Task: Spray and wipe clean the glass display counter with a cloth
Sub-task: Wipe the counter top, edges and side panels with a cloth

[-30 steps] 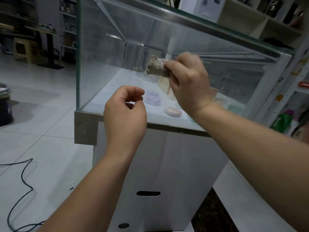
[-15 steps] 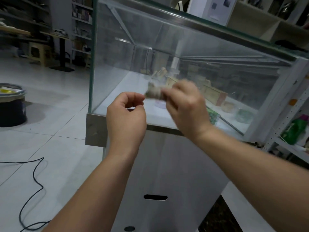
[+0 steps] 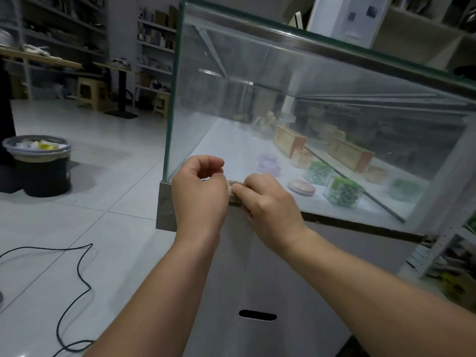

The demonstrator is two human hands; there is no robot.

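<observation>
**Cloth** (image 3: pixel 234 192): a small mottled brown-grey wad, bunched up. It is pinched in the fingers (image 3: pixel 243 191) of the right hand (image 3: pixel 268 202) and pressed to the bottom edge of the front pane, just above the dark frame strip (image 3: pixel 360 224). Judged soft, light and limp, and it compresses readily. It is best gripped from behind in a bunch, leaving a flat face to meet the glass.

**Left hand** (image 3: pixel 199 194): fingers curled with the thumb against the forefinger, close beside the cloth. Whether they hold anything cannot be told.

**Glass display table** (image 3: pixel 296 104): the upright front pane is hazy and rises above and to the right of the fingers, with a white base below them. Judged rigid, smooth and slippery once wetted, and fragile at the exposed green edges. It needs even wiping pressure and should not be leaned on.

**Contents**, behind the pane and beyond the fingers:
- wooden boxes (image 3: pixel 289 143)
- clear jars of green beads (image 3: pixel 343 189)
- a pink round tin (image 3: pixel 301 186)

**Floor**, left of the fingers:
- a lined waste bin (image 3: pixel 41 166), well apart
- a black cable (image 3: pixel 77 266), below

**Spray bottle**: not in view.
</observation>
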